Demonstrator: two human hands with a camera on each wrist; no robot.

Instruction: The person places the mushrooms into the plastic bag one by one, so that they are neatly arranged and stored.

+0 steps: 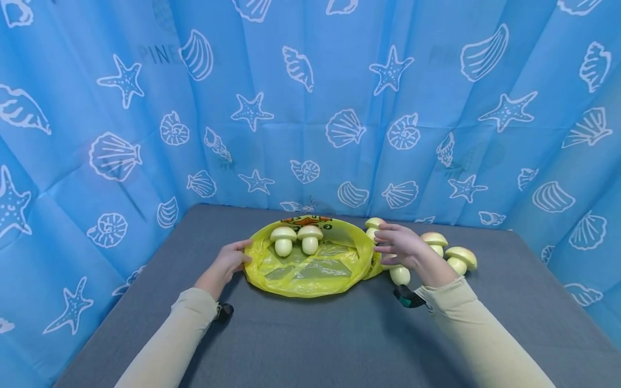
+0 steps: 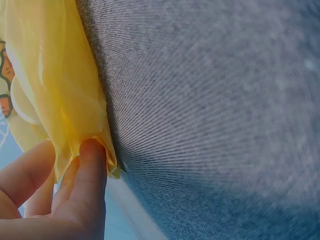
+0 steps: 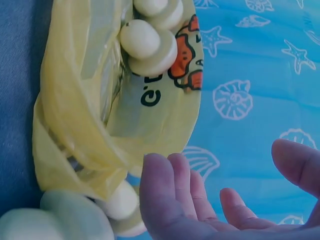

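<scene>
A yellow plastic bag [image 1: 301, 288] lies on the table with its mouth spread wide. Two toy mushrooms [image 1: 283, 234] sit side by side inside it, near the far wall with its printed picture [image 3: 185, 57]. At the bag's left end my left hand [image 1: 228, 264] pinches the rim; fingers and thumb meet the gathered plastic [image 2: 75, 110] in the left wrist view. My right hand [image 1: 404, 247] hovers by the right end, fingers spread and holding nothing. It partly covers a mushroom [image 1: 400, 275] standing beside the bag and another [image 1: 374, 223] behind.
Two more mushrooms [image 1: 461, 260] stand right of my right hand, the farther partly hidden by the wrist. Grey cloth covers the table [image 1: 310, 339]. A blue curtain [image 1: 301, 134] with white shells and starfish hangs along the back and both sides.
</scene>
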